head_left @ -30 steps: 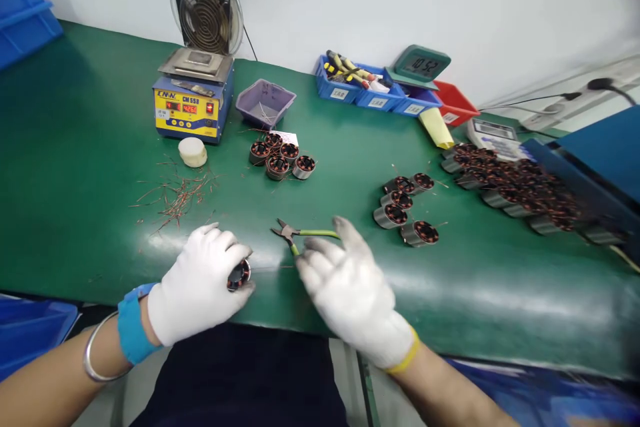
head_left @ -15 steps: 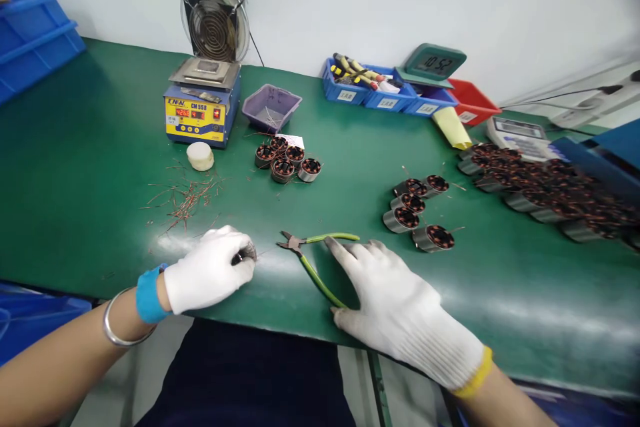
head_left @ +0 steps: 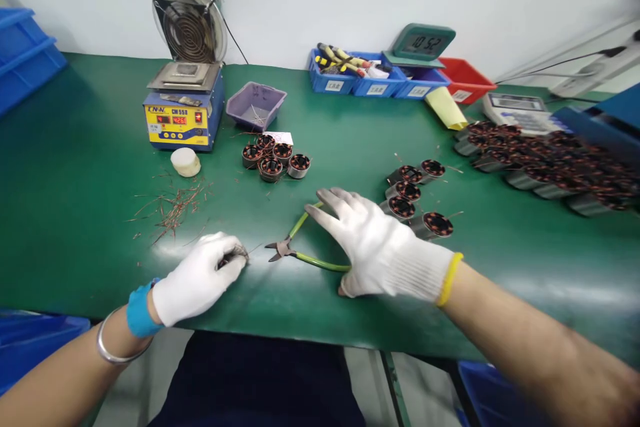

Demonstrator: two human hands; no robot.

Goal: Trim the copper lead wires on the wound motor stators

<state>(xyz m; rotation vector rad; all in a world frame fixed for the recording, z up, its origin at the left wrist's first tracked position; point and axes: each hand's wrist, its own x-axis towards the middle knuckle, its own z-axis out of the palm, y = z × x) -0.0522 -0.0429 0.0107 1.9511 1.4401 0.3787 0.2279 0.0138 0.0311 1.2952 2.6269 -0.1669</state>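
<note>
Both hands wear white gloves. My left hand (head_left: 197, 277) is closed round a small wound motor stator (head_left: 235, 255) held against the green mat near the front edge. My right hand (head_left: 377, 247) lies over the green handles of a pair of wire cutters (head_left: 290, 250), fingers spread between the two handles, thumb on the nearer one. The cutters lie on the mat with their open jaws pointing left toward the stator.
Copper wire scraps (head_left: 173, 207) lie left. Behind are a blue-yellow solder pot (head_left: 180, 117) with fan, a white puck (head_left: 185, 161), a purple tray (head_left: 255, 105), stator groups (head_left: 275, 160) (head_left: 415, 197) (head_left: 540, 160), blue tool bins (head_left: 365, 77), a clock (head_left: 423, 40), a red bin (head_left: 463, 83).
My right hand has gone from hovering above the cutters to resting on their handles, and the cutters have swung open wider. My left hand has kept the stator near the mat's front edge.
</note>
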